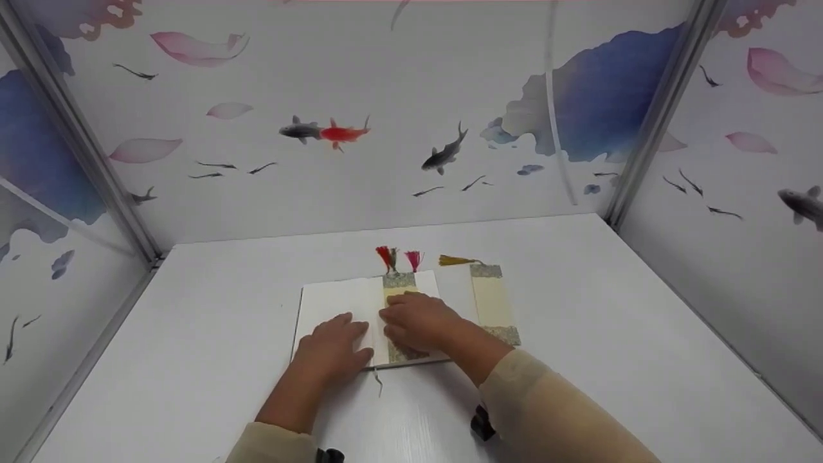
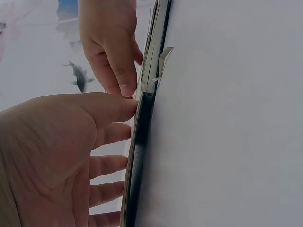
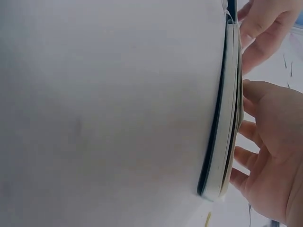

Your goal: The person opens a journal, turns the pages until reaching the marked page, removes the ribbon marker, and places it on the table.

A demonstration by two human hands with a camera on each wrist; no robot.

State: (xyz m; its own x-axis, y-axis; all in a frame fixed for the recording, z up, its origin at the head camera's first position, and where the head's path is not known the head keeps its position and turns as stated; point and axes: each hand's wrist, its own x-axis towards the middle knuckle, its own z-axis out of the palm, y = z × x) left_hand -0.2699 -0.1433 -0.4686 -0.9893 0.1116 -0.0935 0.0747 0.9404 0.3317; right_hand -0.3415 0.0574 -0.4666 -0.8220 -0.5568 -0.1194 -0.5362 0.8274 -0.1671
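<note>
An open notebook (image 1: 337,297) with blank white pages and a dark cover lies on the table. My left hand (image 1: 331,350) rests on its left page, fingers spread and thumb near the centre fold. On the right page lies a cream bookmark with patterned grey ends (image 1: 400,280). My right hand (image 1: 421,321) presses flat on this bookmark and covers its middle. Red, dark green and pink tassels (image 1: 413,260) stick out beyond the notebook's top edge. In the left wrist view, the left hand's fingertips (image 2: 110,165) touch the page close to the notebook's edge (image 2: 139,156).
Right of the notebook, a second cream bookmark (image 1: 494,301) lies flat, its yellow tassel (image 1: 456,260) pointing left. A thin ribbon (image 1: 379,384) hangs from the notebook's near edge. White panels (image 1: 386,199) painted with fish enclose the white table (image 1: 193,360) at the back and sides.
</note>
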